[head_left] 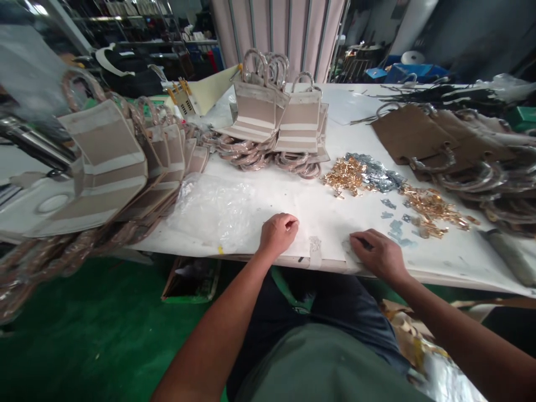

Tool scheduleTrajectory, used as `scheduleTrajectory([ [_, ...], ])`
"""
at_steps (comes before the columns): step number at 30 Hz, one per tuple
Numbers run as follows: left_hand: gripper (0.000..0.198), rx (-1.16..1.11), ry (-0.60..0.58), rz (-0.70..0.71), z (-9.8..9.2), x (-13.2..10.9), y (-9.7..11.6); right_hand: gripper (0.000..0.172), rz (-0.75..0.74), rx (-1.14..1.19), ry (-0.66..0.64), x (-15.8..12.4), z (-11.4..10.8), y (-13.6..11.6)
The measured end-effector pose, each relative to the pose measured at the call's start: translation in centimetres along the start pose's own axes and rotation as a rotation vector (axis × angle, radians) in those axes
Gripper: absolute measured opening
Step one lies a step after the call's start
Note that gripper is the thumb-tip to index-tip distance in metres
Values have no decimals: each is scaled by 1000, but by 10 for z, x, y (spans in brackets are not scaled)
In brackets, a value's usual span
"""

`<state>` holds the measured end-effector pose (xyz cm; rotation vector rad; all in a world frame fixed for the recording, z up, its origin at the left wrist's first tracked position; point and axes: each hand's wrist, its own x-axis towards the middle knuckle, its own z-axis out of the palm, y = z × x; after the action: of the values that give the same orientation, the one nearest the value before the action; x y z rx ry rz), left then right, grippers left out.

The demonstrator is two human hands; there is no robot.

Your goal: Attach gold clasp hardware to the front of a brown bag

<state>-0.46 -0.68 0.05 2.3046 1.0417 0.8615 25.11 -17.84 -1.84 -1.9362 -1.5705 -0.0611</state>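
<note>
My left hand (278, 233) rests on the white table (293, 195) near its front edge, fingers curled in a loose fist; what it holds, if anything, is hidden. My right hand (377, 254) lies a little to the right, fingers closed, pressing on a small clear plastic piece (349, 245). A small crumpled strip (315, 245) sits between the hands. Beyond the right hand lie heaps of gold metal fittings (345, 176) and small silver-blue packets (377, 177).
Beige striped tote bags with wrapped handles stand at the table's back (272, 111) and lean in a stack at the left (125, 162). Brown bags (419, 134) lie at the right. A clear plastic sheet (213, 209) lies left of my hands. A cardboard box (190, 279) stands on the green floor.
</note>
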Motion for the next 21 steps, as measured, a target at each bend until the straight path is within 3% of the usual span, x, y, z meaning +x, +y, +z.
scheduleTrajectory([
  [9,10,-39,-42,-40,4,0,-3,25,-5,-28,21,-2,2,1],
  [16,13,-19,-9,16,-12,-1,2,25,-32,21,-7,1,4,-4],
  [19,19,-44,34,69,-15,4,-5,25,-20,53,-29,8,7,-9],
  [21,26,-66,9,17,-13,10,-13,21,-3,50,-19,15,10,-11],
])
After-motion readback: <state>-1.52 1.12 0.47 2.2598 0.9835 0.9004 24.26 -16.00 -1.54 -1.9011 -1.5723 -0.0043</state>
